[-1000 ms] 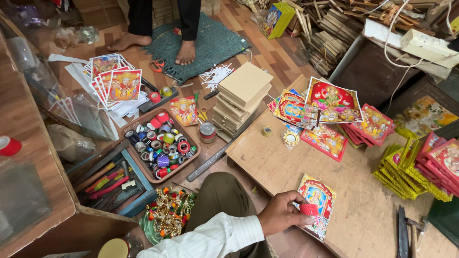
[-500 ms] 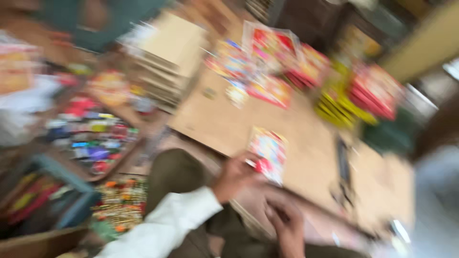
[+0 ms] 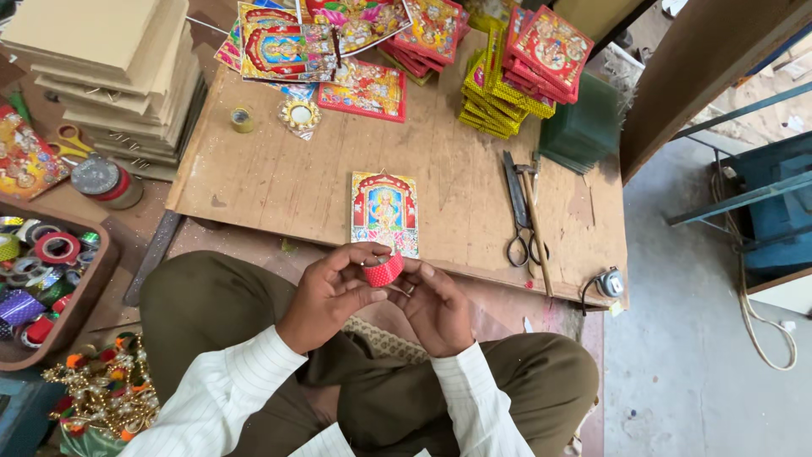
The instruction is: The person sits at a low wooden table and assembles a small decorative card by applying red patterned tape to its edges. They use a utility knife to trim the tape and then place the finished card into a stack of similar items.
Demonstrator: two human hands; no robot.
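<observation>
Both hands, left [image 3: 326,296] and right [image 3: 436,309], pinch a red tape roll [image 3: 383,270] between curled fingers above the lap, just off the bench's [image 3: 457,195] near edge; a picture [image 3: 386,211] lies beyond, scissors [image 3: 518,207] toward the right edge

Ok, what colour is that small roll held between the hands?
Red, with a shiny dotted surface; the roll shows best in the head view.

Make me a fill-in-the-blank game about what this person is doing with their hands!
1. Both hands, left hand and right hand, hold a small roll of ____ tape.
2. The colourful picture card lies on the ____ board.
3. The scissors lie to the ____ of the card.

Missing words: red; wooden; right
</observation>
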